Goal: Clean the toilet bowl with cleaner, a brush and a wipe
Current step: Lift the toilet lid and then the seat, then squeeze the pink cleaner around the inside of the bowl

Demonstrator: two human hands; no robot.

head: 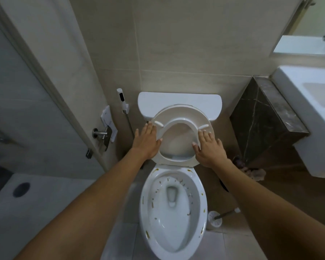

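Soiled toilet bowl (173,209); left hand (145,142), right hand (210,149) flat, grip released, on raised seat (182,117)

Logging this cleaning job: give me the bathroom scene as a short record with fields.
seat: white plastic toilet seat raised against the white cistern
left hand: left hand flat on the seat's left side, fingers straight
right hand: right hand flat on the seat's right side, fingers straight
bowl: white ceramic toilet bowl open, brown specks and smears on its inner wall and rim
brush: white toilet brush in its round white holder on the floor, right of the bowl, untouched
cleaner, wipe: none visible
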